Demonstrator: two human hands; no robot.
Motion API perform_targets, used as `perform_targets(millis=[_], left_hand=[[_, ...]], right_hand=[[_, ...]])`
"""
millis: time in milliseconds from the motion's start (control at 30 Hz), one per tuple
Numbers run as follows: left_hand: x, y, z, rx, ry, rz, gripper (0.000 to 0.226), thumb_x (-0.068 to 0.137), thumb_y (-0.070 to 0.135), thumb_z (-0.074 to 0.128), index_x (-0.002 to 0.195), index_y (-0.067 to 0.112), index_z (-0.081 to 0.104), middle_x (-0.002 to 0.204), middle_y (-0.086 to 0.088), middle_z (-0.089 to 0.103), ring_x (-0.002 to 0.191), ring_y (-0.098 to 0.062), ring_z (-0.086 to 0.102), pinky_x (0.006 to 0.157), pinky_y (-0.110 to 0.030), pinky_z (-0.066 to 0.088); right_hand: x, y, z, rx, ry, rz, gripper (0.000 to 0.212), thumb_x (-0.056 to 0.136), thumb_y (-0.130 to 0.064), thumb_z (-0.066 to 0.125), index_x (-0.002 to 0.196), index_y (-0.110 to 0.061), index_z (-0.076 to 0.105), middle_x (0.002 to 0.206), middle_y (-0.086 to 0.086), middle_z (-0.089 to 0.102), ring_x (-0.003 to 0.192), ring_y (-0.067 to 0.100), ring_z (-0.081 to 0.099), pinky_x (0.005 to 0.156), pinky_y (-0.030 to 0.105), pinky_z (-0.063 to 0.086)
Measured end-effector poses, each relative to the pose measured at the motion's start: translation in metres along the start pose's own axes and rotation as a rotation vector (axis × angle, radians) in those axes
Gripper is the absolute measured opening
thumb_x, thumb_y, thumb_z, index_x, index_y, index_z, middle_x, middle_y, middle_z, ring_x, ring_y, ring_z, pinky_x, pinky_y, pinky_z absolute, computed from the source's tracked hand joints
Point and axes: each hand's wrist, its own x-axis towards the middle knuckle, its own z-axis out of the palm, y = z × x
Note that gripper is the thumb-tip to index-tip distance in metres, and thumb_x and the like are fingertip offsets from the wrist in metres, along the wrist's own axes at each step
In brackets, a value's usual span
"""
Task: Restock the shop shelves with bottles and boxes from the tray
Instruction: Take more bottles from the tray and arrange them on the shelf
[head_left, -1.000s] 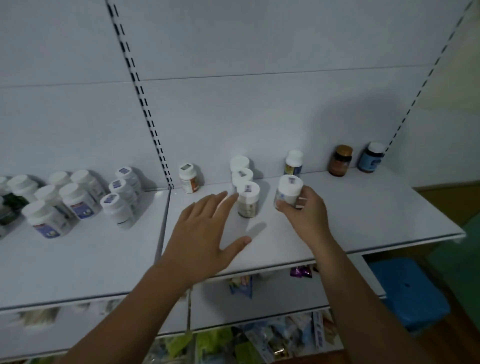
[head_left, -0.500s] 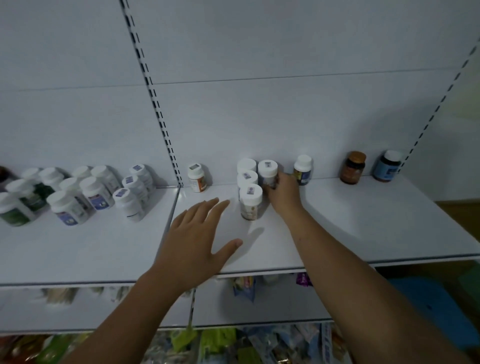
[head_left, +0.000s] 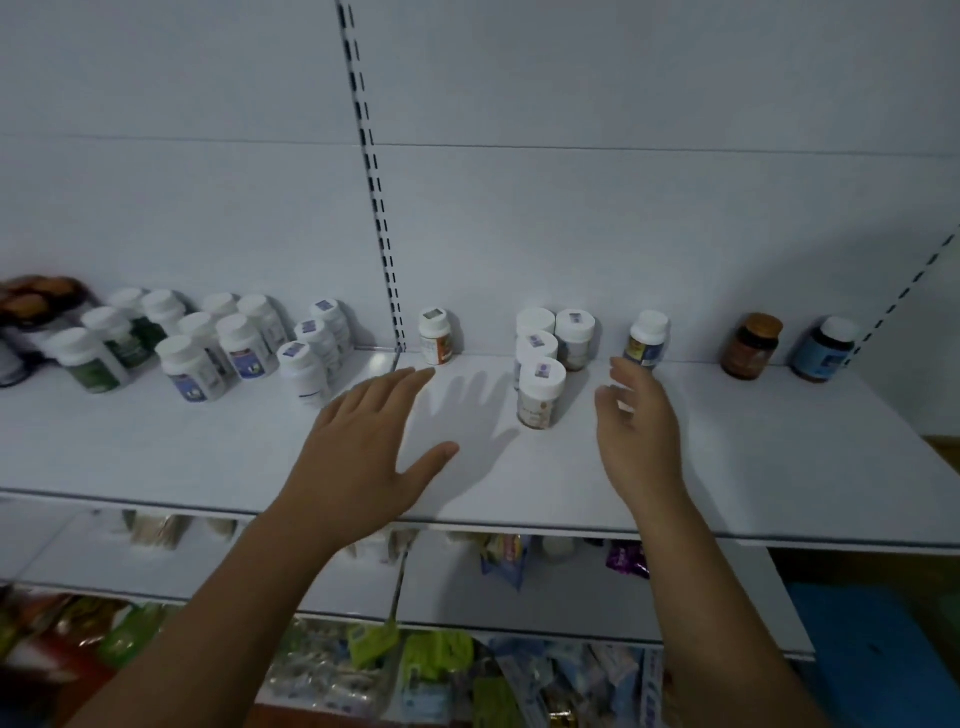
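while both forearms reach up from the bottom edge, coloured packets (head_left: 415, 660) lie blurred on the lowest level, w/ a blue object (head_left: 872, 649) at bottom right and a lower shelf (head_left: 519, 597) just above them. next up is the top shelf (head_left: 727, 467), white. left hand (head_left: 363, 452) hovers palm-down over its front half, fingers straight and spread wide, thumb out to the right, holding nothing; its shadow falls on the shelf just to the right. right hand (head_left: 636, 431) is raised edge-on nearby, fingers loosely curled, a bit blurred, gripping nothing and clear of every bottle. between the hands, slightly further back, stands a cluster of four white-capped bottles (head_left: 540, 392), upright and packed close: three in a file front to back, the 4th beside the rearmost on its right. along the back wall: a lone bottle w/ orange label (head_left: 435, 335) left of the cluster, a yellow-and-blue labelled bottle (head_left: 647, 338) just beyond the right fingertips, then an amber bottle (head_left: 750, 345) and a dark bottle w/ blue label (head_left: 826, 348), well apart. far left, past the slotted upright (head_left: 374, 182), approx a dozen more white-capped bottles (head_left: 208, 348) stand grouped.
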Motion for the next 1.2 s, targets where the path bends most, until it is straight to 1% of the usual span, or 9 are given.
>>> perform_targets(millis=[67,200,333,433,700,767,967,1067,1200], left_hand=[[-0.001,-0.012,-0.013,0.005,0.026,-0.016,0.080,0.096,0.078,0.040,0.160,0.033,0.029,0.161,0.008,0.043,0.147,-0.019,0.041,0.119,-0.044,0.038],[-0.014,-0.047,-0.042,0.009,0.072,-0.060,0.081,0.095,0.080,0.039,0.160,0.033,0.030,0.161,0.007,0.043,0.147,-0.021,0.042,0.117,-0.047,0.040],[-0.052,-0.102,-0.076,0.049,0.135,-0.125,0.082,0.094,0.080,0.040,0.160,0.031,0.031,0.158,0.005,0.046,0.143,-0.022,0.046,0.111,-0.047,0.045],[-0.096,-0.162,-0.104,0.101,0.135,-0.216,0.086,0.093,0.083,0.038,0.161,0.030,0.029,0.161,0.004,0.043,0.145,-0.023,0.043,0.113,-0.047,0.043],[-0.257,-0.330,-0.186,0.179,0.169,-0.552,0.090,0.092,0.087,0.033,0.164,0.036,0.019,0.165,0.007,0.035,0.150,-0.020,0.035,0.118,-0.049,0.038],[-0.299,-0.364,-0.206,0.200,0.179,-0.638,0.090,0.091,0.087,0.034,0.164,0.036,0.019,0.165,0.007,0.036,0.150,-0.021,0.035,0.118,-0.050,0.038],[-0.408,-0.438,-0.252,0.283,0.194,-0.880,0.090,0.091,0.086,0.038,0.164,0.036,0.019,0.166,0.009,0.034,0.152,-0.018,0.033,0.120,-0.046,0.035],[-0.450,-0.469,-0.261,0.295,0.216,-1.005,0.088,0.092,0.083,0.043,0.163,0.038,0.020,0.165,0.011,0.034,0.152,-0.017,0.033,0.120,-0.046,0.034],[-0.491,-0.512,-0.261,0.289,0.231,-1.133,0.084,0.093,0.081,0.044,0.161,0.039,0.020,0.162,0.012,0.037,0.149,-0.016,0.036,0.118,-0.045,0.039]], right_hand=[[-0.022,-0.029,-0.005,-0.070,-0.014,-0.168,0.038,0.104,-0.029,0.059,0.142,-0.023,0.056,0.135,-0.008,0.056,0.125,0.013,0.055,0.108,0.036,0.045],[-0.051,-0.097,0.022,-0.256,-0.285,-0.419,0.052,0.101,-0.047,0.058,0.148,-0.029,0.048,0.144,-0.008,0.050,0.132,0.015,0.048,0.112,0.042,0.041],[-0.081,-0.155,0.087,-0.418,-0.454,-0.590,0.069,0.096,-0.062,0.056,0.155,-0.031,0.039,0.153,-0.008,0.044,0.141,0.017,0.040,0.116,0.045,0.036],[-0.112,-0.194,0.156,-0.474,-0.578,-0.696,0.077,0.094,-0.068,0.056,0.158,-0.032,0.033,0.159,-0.007,0.038,0.147,0.018,0.034,0.119,0.044,0.031],[-0.220,-0.304,0.354,-0.367,-0.845,-0.900,0.083,0.088,-0.076,0.045,0.159,-0.033,0.032,0.159,-0.007,0.038,0.146,0.016,0.033,0.118,0.045,0.031],[-0.249,-0.328,0.402,-0.344,-0.900,-0.948,0.083,0.090,-0.075,0.048,0.159,-0.034,0.030,0.159,-0.007,0.037,0.146,0.016,0.032,0.119,0.045,0.031],[-0.333,-0.387,0.521,-0.266,-1.063,-1.067,0.079,0.093,-0.069,0.056,0.159,-0.034,0.029,0.158,-0.009,0.034,0.145,0.017,0.033,0.118,0.045,0.032],[-0.369,-0.403,0.573,-0.214,-1.158,-1.099,0.078,0.094,-0.068,0.057,0.159,-0.036,0.027,0.159,-0.010,0.033,0.146,0.016,0.033,0.120,0.047,0.033],[-0.405,-0.416,0.643,-0.169,-1.262,-1.110,0.078,0.094,-0.065,0.060,0.159,-0.037,0.028,0.158,-0.010,0.033,0.145,0.014,0.032,0.118,0.043,0.034]])
